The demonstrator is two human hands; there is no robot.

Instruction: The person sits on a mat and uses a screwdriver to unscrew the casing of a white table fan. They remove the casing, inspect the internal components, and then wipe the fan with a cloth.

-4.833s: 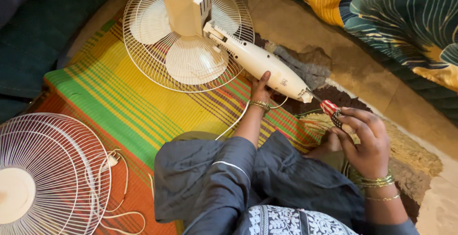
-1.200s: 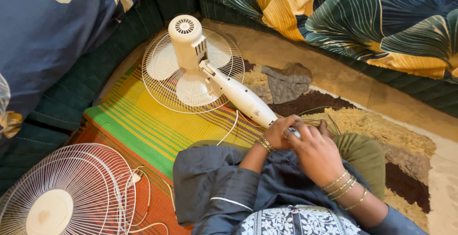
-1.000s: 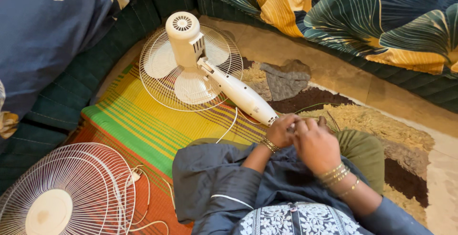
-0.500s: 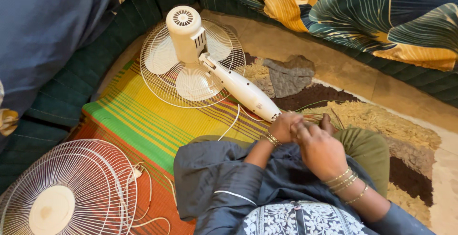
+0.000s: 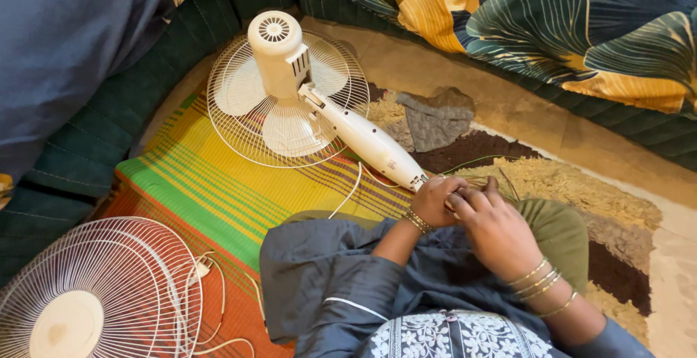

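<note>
While the loose fan guard (image 5: 94, 293) lies well apart from the fan (image 5: 290, 96), the front of that fan is already bare. At the stem's (image 5: 370, 144) lower end, the left hand (image 5: 433, 200) and right hand (image 5: 497, 231) close together; what they grip I cannot tell.

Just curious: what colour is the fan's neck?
White, clearest in the head view.

The fan (image 5: 305, 96) lies on the mat (image 5: 218, 184), a detached grille (image 5: 94, 293) at lower left.
</note>
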